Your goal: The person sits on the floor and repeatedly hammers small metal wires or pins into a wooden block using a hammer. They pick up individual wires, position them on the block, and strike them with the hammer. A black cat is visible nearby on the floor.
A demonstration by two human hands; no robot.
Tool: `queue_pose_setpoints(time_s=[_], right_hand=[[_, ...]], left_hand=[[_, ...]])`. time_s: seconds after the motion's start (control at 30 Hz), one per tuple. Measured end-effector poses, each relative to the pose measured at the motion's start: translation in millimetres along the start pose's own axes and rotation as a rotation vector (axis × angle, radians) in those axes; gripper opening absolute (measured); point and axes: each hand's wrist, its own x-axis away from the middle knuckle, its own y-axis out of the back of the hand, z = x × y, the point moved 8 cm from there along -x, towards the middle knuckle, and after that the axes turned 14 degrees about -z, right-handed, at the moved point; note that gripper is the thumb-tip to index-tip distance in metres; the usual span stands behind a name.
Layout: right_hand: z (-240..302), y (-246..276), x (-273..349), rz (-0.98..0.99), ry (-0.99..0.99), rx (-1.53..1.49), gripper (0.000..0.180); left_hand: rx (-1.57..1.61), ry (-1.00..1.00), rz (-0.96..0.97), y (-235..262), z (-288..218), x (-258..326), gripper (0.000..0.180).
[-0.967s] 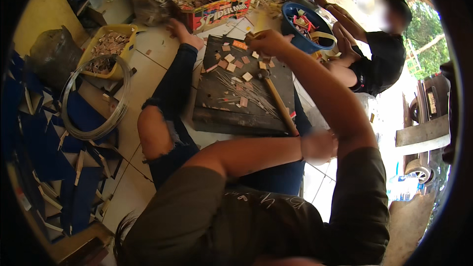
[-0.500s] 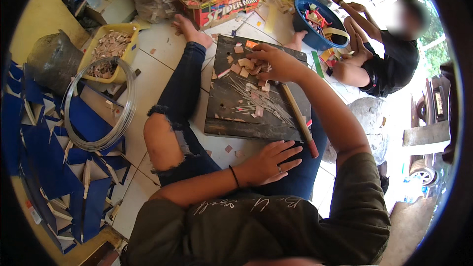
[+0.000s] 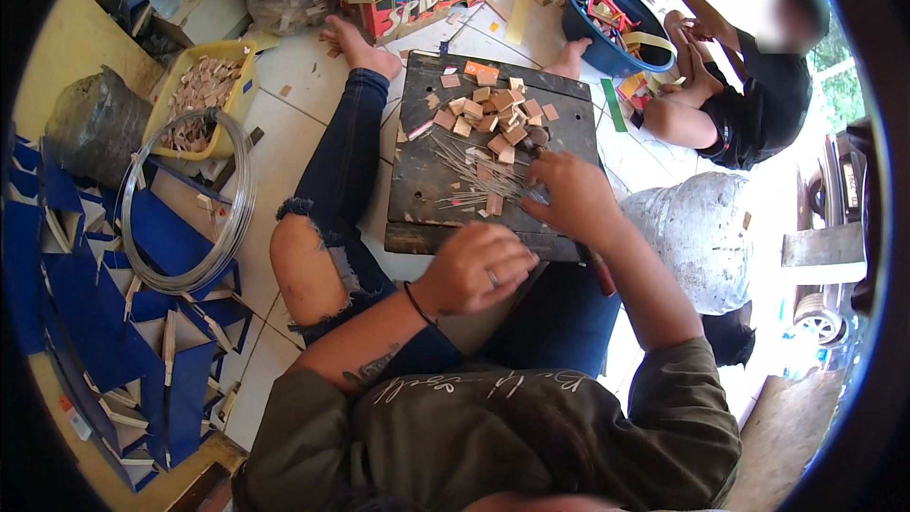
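While blocks point(image 3: 493, 114) lie heaped far on board point(image 3: 417, 180) | right hand point(image 3: 569, 197) curled over nails point(image 3: 474, 175), grip unclear | left hand point(image 3: 479, 265) loosely closed, empty, near edge | most blocks unworked

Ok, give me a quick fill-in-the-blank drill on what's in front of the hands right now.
1. The small wooden blocks and thin nails lie on a dark wooden ____.
2. The right hand rests on the board, next to the ____.
3. The coil of wire lies on the person's ____ side.
4. The left hand wears a ____ on one finger.

Missing words: board; nails; left; ring
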Motion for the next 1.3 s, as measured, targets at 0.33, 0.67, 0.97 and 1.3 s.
queue_pose_setpoints(time_s=[0.33, 0.67, 0.97, 1.3], right_hand=[[-11.7, -13.7, 5.5, 0.003, -0.214, -0.244, 0.014], [-37.9, 5.8, 20.8, -0.186, -0.411, -0.497, 0.015], [-38.3, -1.5, 24.2, -0.154, -0.37, -0.637, 0.016], [-35.9, -11.5, 48.3, -0.127, -0.574, -1.015, 0.022]], left_hand=[[-0.4, 0.268, -0.088, 35.9, 112.5, -86.7, 0.033], [-0.444, 0.216, 0.041, 0.2, 143.4, -92.3, 0.023], [-0.164, 0.517, -0.198, 39.6, 81.3, -45.7, 0.015], [-0.317, 0.364, -0.118, 37.7, 35.7, -9.0, 0.018]])
